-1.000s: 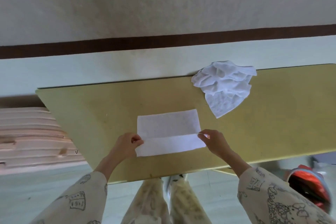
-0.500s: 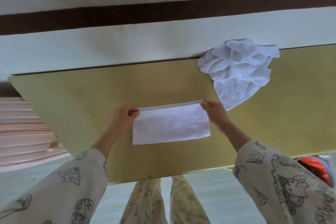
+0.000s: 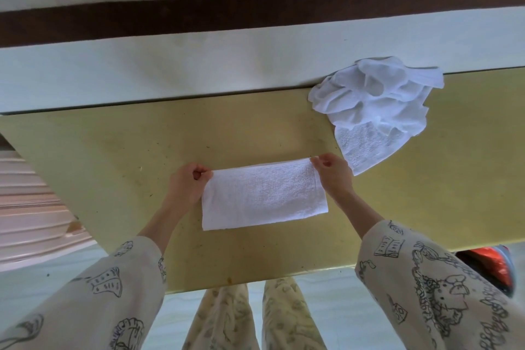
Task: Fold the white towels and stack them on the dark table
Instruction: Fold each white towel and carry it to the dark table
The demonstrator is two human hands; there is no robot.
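Both hands pinch the folded towel's [image 3: 264, 196] far corners, left hand [image 3: 186, 187] and right hand [image 3: 333, 176], mid-counter [image 3: 113, 156]; crumpled towels [image 3: 375, 105] lie at the far edge.

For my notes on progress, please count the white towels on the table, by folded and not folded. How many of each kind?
Folded towel, held at its far corners by the left hand and right hand: 1
Crumpled heap, number of towels unclear: 1
Total: 2
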